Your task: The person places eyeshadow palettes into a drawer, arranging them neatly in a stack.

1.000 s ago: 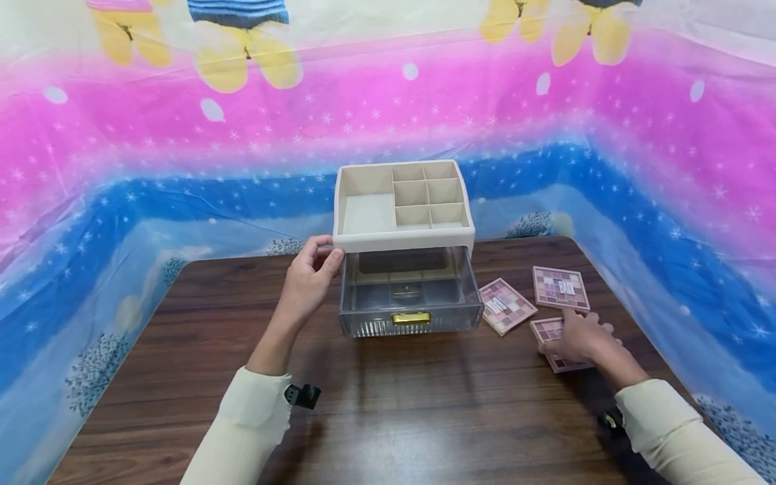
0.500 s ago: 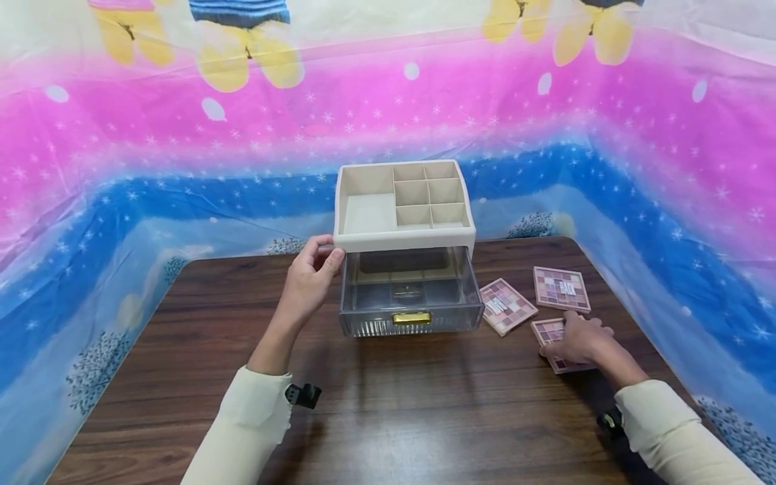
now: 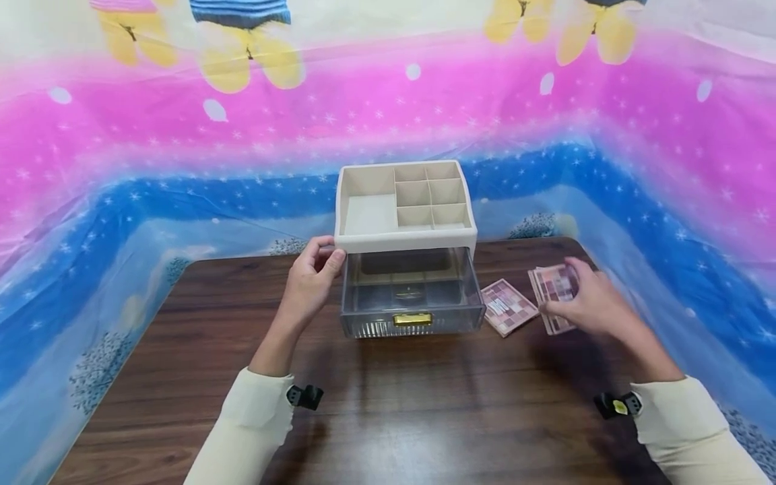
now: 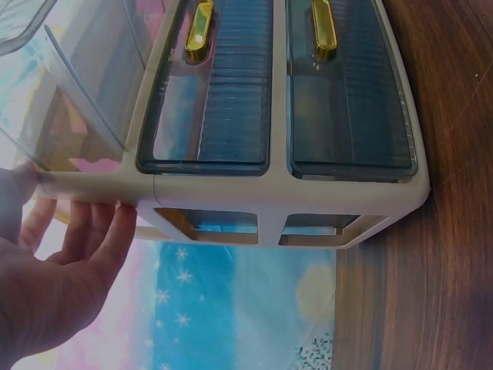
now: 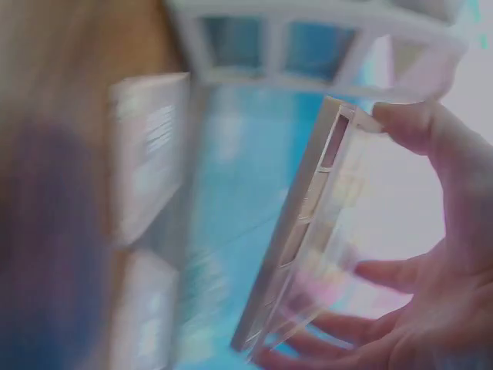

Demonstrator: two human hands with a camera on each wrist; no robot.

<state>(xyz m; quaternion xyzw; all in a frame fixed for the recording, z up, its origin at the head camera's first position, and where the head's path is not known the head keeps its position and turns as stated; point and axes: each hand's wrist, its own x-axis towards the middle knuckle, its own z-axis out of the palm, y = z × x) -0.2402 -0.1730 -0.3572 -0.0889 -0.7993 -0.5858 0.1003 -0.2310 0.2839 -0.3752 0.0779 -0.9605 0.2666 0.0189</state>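
A cream drawer organizer (image 3: 405,241) stands at the back of the table; its clear top drawer (image 3: 370,296) is pulled out. My left hand (image 3: 310,276) grips the organizer's left front corner, thumb in front and fingers along the side. In the left wrist view the fingers (image 4: 85,239) touch the cream frame (image 4: 216,193). My right hand (image 3: 591,300) pinches an eyeshadow palette (image 3: 554,286) between thumb and fingers, raised off the table. In the right wrist view this palette (image 5: 296,231) stands tilted, edge-on and blurred. It mostly covers another palette behind it in the head view.
One palette (image 3: 508,306) lies flat just right of the drawer. Two blurred palettes, one upper (image 5: 150,154) and one lower (image 5: 145,316), show in the right wrist view. Lower drawers with gold handles (image 4: 323,31) are closed. A patterned cloth (image 3: 273,148) surrounds the wooden table (image 3: 388,417).
My right hand has lifted the nearest palette from the table and moved it up and away, over the far palette. My left hand and the organizer have stayed put.
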